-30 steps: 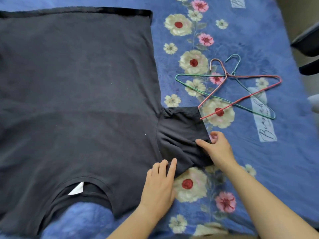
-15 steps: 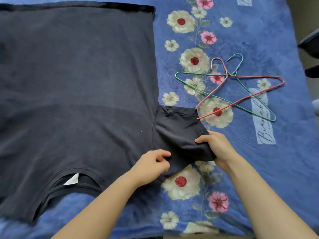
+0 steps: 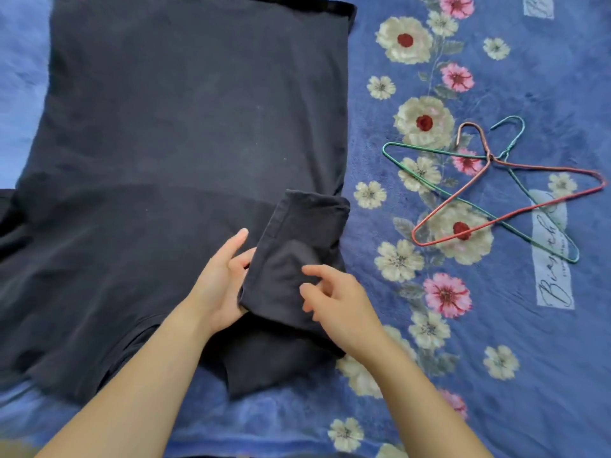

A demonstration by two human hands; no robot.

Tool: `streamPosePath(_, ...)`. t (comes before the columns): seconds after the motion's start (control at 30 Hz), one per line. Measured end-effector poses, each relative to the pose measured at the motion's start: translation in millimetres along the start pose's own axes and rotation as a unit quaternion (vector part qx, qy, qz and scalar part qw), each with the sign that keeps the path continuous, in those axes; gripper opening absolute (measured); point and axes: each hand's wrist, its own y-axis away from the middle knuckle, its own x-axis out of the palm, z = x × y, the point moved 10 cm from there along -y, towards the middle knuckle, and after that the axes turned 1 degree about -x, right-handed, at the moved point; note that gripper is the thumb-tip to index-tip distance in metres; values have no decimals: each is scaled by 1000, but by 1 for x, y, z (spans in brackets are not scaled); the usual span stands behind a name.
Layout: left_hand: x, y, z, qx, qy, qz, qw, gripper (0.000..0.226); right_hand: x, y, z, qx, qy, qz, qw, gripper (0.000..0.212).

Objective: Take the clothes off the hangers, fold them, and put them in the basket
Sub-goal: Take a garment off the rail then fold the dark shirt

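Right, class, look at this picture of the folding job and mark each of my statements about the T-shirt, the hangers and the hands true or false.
1. The dark T-shirt lies flat on the floral blanket. True.
2. Its sleeve sticks out sideways. False: it is folded in over the shirt's body.
3. The red wire hanger and green wire hanger cross each other. True.
4. The left hand holds a hanger. False: it holds the sleeve's edge.
5. Both hangers lie on the T-shirt. False: they lie on the blanket, apart from it.
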Motion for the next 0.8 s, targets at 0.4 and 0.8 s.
streamPosePath(0.4, -52, -3, -28, 21, -306, -136, 942, 33, -24, -4, -64, 97, 172, -54, 979, 21)
streamPosePath(0.8, -26, 16, -86, 222, -471, -344, 781, 45, -45, -16, -20, -17, 182, -174, 968, 13)
